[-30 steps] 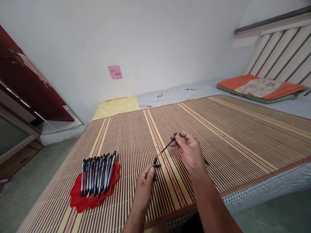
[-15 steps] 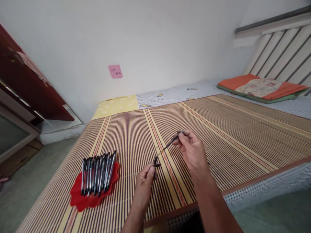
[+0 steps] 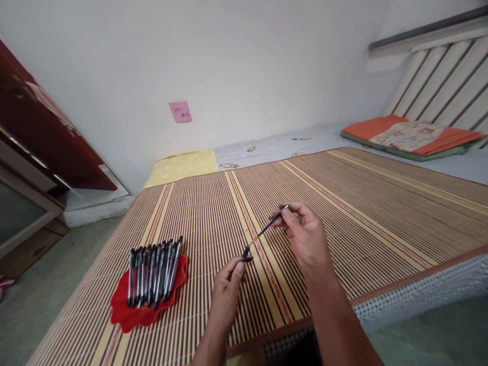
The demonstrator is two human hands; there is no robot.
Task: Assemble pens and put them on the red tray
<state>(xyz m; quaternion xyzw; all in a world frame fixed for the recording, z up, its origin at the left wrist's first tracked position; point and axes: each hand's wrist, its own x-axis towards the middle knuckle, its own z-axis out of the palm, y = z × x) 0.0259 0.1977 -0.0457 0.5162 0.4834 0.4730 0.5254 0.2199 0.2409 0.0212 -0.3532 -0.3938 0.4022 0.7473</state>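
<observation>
Bamboo matting (image 3: 343,203), striped brown and yellow, covers a bed seen from above. Over its near edge, the person's left hand (image 3: 227,292) pinches the lower end of a thin black pen refill (image 3: 263,234) between thumb and forefinger, closed on it. The right hand (image 3: 305,236) pinches the upper end, its fingers likewise closed around a small dark piece there (too small to tell what it is). The refill slants up and to the right between the hands, held clear above the mat. A steady hold looks best served by keeping both pinches light and the refill straight, since so slim a part would likely bend. To the left, a row of black pens (image 3: 154,269) lies on a red cloth (image 3: 129,312), well apart from the hands. Open mat stretches ahead and right; the bed's front edge runs just beneath the wrists.
</observation>
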